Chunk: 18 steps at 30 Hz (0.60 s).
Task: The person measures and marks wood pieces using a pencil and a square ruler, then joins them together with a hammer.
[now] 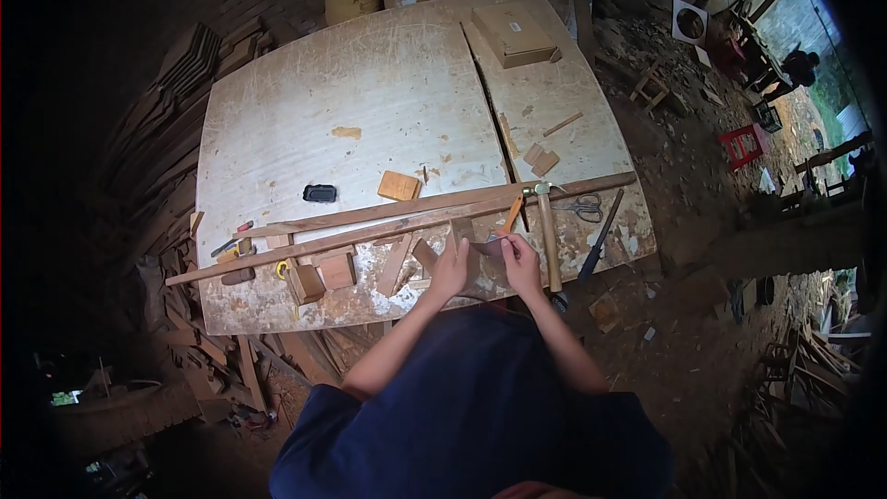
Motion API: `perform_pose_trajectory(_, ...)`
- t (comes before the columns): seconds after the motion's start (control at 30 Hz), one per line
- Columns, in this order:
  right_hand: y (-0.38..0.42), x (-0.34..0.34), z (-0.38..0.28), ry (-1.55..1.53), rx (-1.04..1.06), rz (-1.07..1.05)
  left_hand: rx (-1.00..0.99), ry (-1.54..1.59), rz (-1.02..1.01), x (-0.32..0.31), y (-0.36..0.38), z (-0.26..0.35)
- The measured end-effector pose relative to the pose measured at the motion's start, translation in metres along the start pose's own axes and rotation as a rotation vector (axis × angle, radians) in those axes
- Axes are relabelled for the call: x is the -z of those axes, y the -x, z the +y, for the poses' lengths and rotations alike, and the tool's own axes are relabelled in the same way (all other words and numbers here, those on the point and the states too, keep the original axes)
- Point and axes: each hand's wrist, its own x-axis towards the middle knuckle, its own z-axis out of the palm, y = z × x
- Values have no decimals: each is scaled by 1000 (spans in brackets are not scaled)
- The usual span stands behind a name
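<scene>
Near the front edge of the worktable, my left hand [450, 272] is closed around a small wooden block [460, 228]. A thin brown sheet [487, 259], which looks like sandpaper, spans the gap between my hands. My right hand [522, 268] pinches its upper right corner. Just beyond the right fingers is an orange-handled tool [513, 213]; its lower end is hidden. A hammer [547, 231] lies to the right of that hand, its head resting over the long wooden strips [397, 221]. Left of my left hand are thin wood pieces [395, 263].
On the worktable [305, 111] sit a cardboard box [514, 33], a black tray [320, 193], an orange-brown block [399, 186], scissors [586, 209] and a dark-handled file [601, 238]. Wood blocks [337, 269] and a yellow tape measure [282, 269] lie front left. Stacked timber [176, 83] stands left.
</scene>
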Motion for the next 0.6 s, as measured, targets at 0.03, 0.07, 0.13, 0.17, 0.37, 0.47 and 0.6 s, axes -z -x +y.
perform_pose_trajectory(0.03,2,-10,-9,-23,0,-85,12,12,-6,0,-5,-4)
perform_pose_trajectory(0.07,2,-18,-16,-45,3,-172,25,30,-12,2,-11,-13)
perform_pose_trajectory(0.13,11,-36,-17,-9,44,-274,51,67,-13,8,-25,-35)
perform_pose_trajectory(0.17,14,-43,-17,6,64,-326,48,131,46,8,-26,-44)
perform_pose_trajectory(0.37,10,-61,17,134,140,-313,71,116,-17,25,-21,-51)
perform_pose_trajectory(0.47,9,-59,-30,49,106,-407,75,59,-42,20,-25,-60)
perform_pose_trajectory(0.6,-13,-67,14,-13,76,-362,59,105,-11,19,-11,-31)
